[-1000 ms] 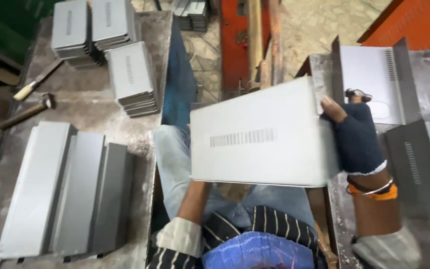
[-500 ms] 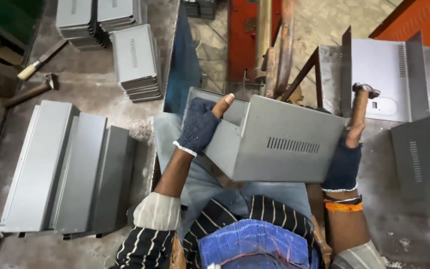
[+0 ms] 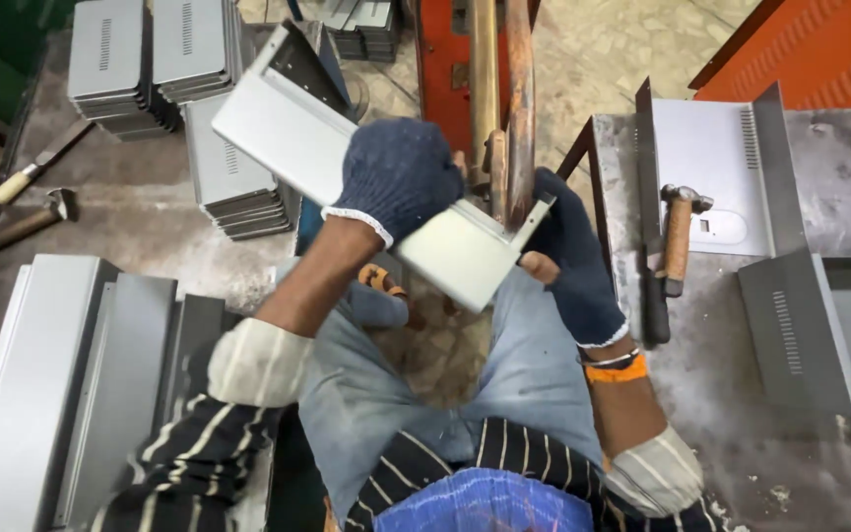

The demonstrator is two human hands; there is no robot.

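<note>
Near edge, 6 o'clock: seated person in a striped shirt and jeans, both hands in dark blue knitted gloves.

Left hand [image 3: 398,177] sits at centre, clenched over the upper face of a pale grey bent sheet-metal panel [image 3: 297,138]. The panel is held in the air above the lap, tilted, running from 10 o'clock down to the centre, flanged edge uppermost. Right hand [image 3: 573,258], at 3 o'clock of the left, grips the panel's lower corner, fingers wrapped under the folded lip.

Handling, as a judgement: thin sheet, light for its span, stiff along the folds but liable to flex across the flat. The painted face looks smooth and likely slick; cut edges are probably sharp, so gloves make sense. Best hold is on the flanges, at two opposite ends.

Counts. At 8 o'clock, three long grey folded panels [image 3: 71,384] lie side by side on the left bench. At 3 o'clock, on the right steel table [image 3: 839,167]: one wooden-handled hammer [image 3: 680,236], one dark flat tool just beside it, one open grey U-shaped cover [image 3: 711,167] with slots, and another grey cover [image 3: 819,325] nearer.

Farther, 10 to 11 o'clock: two more wooden-handled tools [image 3: 22,212], then three stacks of slotted grey panels [image 3: 150,59]. At 12 o'clock, rusty upright bars [image 3: 504,89] on a red machine frame, with a further small stack behind.
</note>
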